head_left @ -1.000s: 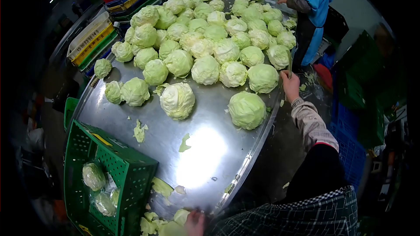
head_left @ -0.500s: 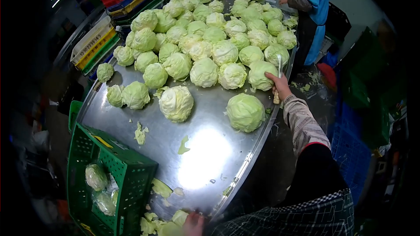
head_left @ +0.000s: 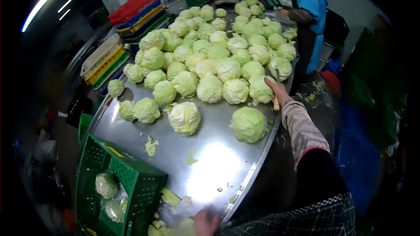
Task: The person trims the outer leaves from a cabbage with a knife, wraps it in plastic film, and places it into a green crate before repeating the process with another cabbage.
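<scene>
My right hand (head_left: 278, 91) is closed round the wooden handle of a knife (head_left: 276, 104), its blade pointing up. The fingertips of that hand lie against the side of a cabbage (head_left: 260, 89) at the front of the pile. A larger cabbage (head_left: 249, 124) sits alone on the metal table (head_left: 175, 157), nearer to me. At the bottom edge, my left hand (head_left: 205, 223) is smeared by motion beside loose cabbage leaves (head_left: 159, 228), so its fingers do not show clearly. Another trimmed cabbage (head_left: 184, 118) stands at the middle of the table.
A green crate (head_left: 144, 192) with several wrapped cabbages (head_left: 106, 185) stands at the table's left edge. Many cabbages (head_left: 217, 52) cover the far half. Stacked crates (head_left: 135, 11) rise at the left. A person in a blue apron (head_left: 313, 11) works at the far right end.
The view has tilted up a little, so the table sits lower in it. My left hand has moved slightly away from the leaves. My right hand stays at the same cabbage with the knife.
</scene>
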The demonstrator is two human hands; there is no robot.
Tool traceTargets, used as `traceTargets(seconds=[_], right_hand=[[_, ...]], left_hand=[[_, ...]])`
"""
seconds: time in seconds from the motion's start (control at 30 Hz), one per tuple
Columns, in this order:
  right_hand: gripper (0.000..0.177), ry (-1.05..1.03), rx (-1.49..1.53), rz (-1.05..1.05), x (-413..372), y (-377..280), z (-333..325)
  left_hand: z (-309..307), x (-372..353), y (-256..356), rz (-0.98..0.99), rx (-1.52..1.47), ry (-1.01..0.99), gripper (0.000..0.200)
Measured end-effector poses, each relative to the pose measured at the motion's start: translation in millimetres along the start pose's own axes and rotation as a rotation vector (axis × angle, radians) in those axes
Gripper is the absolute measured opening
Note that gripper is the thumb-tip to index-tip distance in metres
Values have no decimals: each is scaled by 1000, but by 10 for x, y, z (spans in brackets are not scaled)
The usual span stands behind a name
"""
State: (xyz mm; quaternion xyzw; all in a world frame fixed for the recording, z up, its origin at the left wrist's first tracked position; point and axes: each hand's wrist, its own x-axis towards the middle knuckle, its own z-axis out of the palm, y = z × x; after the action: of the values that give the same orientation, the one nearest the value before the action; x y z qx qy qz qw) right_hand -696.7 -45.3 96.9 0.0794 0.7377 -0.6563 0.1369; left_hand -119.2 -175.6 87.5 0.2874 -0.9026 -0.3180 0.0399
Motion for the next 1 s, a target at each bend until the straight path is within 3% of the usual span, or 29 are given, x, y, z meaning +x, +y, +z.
traceTargets(seconds=[0.1,0.23,0.33,0.43,0.5,0.53,0.6,0.63,0.67,0.73,0.77,0.83,0.9,1.0], right_hand=[[49,-49,-6,54,-80,-6,50],[46,-104,178,78,-167,61,-15],[47,-168,414,158,-70,362,-90],[54,-319,688,149,17,642,-206],[58,-105,612,-57,-232,346,-154],[61,-257,536,99,158,602,-475],[64,-198,575,9,-40,273,-449],[66,-169,593,-37,-135,100,-421],[66,-555,633,-64,75,295,-638],[64,-979,670,-91,-106,386,-636],[64,-1021,665,-83,-565,344,-432],[64,-346,717,38,-1530,340,44],[68,-385,710,131,-2104,611,301],[72,-498,670,242,-2779,1128,582]], left_hand=[[60,-166,-95,-74,-6,-14,45],[29,-192,-178,221,334,162,50],[-65,-170,-143,296,495,202,51],[-22,-53,-146,134,477,-88,72],[88,154,-164,111,414,-171,82],[65,324,-114,163,378,-149,80],[116,681,-284,197,474,-144,85],[121,854,-396,208,407,-38,83],[107,996,-508,172,440,51,83],[18,1218,-806,71,485,232,81],[-19,1266,-918,-8,490,316,80],[-47,1013,-1018,-153,494,334,78],[-185,628,-967,-305,480,174,81],[-299,-134,-1187,-394,458,169,84]])
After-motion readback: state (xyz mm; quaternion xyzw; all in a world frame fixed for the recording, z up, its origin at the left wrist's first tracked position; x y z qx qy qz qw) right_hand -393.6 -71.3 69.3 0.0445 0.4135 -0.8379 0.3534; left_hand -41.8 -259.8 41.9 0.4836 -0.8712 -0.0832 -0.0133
